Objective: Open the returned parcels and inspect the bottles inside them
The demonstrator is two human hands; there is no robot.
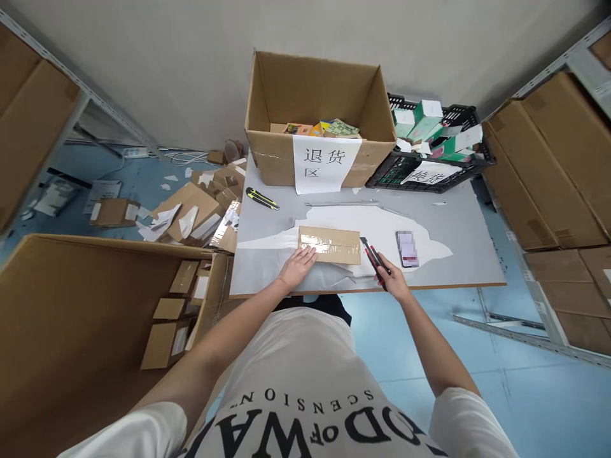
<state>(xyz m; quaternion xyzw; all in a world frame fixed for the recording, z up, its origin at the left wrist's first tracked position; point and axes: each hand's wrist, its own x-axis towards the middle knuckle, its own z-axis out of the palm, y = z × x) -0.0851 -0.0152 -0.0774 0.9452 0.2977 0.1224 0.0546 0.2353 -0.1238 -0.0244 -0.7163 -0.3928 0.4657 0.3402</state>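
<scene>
A small taped cardboard box (337, 245) lies on the grey table. My left hand (300, 264) rests on its near left corner, fingers stretched over the top. In my right hand (392, 278) is a black and red utility knife (373, 256), gripped by its handle. Its tip points away from me and sits close to the box's right side. Beneath the box spreads a torn white sheet (405, 222). A phone (407, 249) lies to the right of the knife. Further back on the left is a second utility knife (262, 198), yellow and black.
At the table's back stand a large open carton (272, 159) with packets inside and a black crate (389, 172) of green and white boxes. Left of me, a big carton (62, 305) holds several small boxes. Cardboard scraps (200, 203) litter the floor; shelving with cartons (548, 165) flanks the right.
</scene>
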